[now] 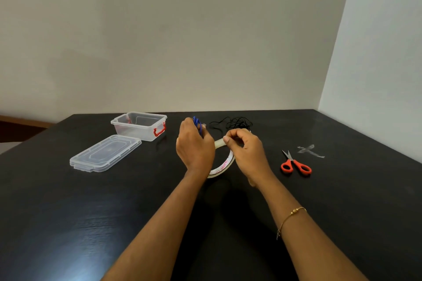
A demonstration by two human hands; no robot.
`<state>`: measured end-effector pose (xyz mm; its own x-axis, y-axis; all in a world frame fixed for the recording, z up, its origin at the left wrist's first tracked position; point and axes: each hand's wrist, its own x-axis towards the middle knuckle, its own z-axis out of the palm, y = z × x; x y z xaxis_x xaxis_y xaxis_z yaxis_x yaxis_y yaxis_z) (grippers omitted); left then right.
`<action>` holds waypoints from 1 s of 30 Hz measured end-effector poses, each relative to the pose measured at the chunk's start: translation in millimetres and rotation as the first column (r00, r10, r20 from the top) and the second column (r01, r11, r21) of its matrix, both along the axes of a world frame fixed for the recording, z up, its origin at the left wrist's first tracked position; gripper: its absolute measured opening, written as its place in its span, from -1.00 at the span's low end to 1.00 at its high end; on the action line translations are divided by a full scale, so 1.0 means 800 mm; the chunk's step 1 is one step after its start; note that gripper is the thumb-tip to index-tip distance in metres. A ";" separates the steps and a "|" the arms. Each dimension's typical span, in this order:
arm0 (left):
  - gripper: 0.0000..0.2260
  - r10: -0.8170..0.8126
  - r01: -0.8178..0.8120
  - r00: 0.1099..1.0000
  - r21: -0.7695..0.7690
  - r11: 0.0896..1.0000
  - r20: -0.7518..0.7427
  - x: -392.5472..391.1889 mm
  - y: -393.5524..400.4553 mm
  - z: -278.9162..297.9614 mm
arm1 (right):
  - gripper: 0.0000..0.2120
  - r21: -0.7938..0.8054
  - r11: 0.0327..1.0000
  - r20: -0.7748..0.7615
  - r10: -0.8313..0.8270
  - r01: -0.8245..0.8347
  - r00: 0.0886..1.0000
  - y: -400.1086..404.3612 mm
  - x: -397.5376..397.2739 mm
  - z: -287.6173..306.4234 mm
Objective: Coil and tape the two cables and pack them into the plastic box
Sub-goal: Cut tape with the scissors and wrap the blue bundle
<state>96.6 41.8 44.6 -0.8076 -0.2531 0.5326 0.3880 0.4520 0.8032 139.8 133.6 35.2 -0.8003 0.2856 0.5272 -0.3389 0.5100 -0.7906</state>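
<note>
At frame centre, a blue cable is gripped in the left hand, while the tape roll is pinched by the right hand. A black cable is seen loose behind the hands, the open box and lid at left, scissors at right.

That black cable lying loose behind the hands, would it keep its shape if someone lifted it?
Probably not. The black cable lies in thin, irregular loops on the table, so it looks floppy and would likely sag and trail. It seems light, and its untaped strands could snag or tangle when pulled.
</note>
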 end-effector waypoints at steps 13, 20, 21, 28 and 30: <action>-0.83 0.043 -0.044 0.997 0.017 0.999 0.064 -0.004 -0.003 -0.001 | -0.90 -0.444 0.896 0.081 0.031 0.008 0.996 -0.008 -0.005 -0.008; -0.85 0.079 -0.085 0.994 0.082 0.993 0.071 -0.008 -0.003 -0.005 | -0.82 -0.419 0.907 0.092 -0.007 0.045 0.996 -0.012 -0.007 -0.016; -0.85 0.086 -0.092 0.994 0.093 0.991 0.069 -0.008 -0.004 -0.005 | -0.82 -0.403 0.915 0.082 0.012 0.022 0.997 -0.011 -0.007 -0.016; -0.81 0.108 -0.115 0.993 0.151 0.982 0.055 -0.012 -0.007 -0.006 | -0.83 -0.306 0.947 0.060 0.121 -0.097 0.991 -0.003 -0.012 -0.022; -0.81 0.114 -0.118 0.993 0.156 0.981 0.038 -0.014 -0.009 -0.006 | -0.78 -0.368 0.921 0.051 0.154 -0.125 0.987 0.001 -0.015 -0.025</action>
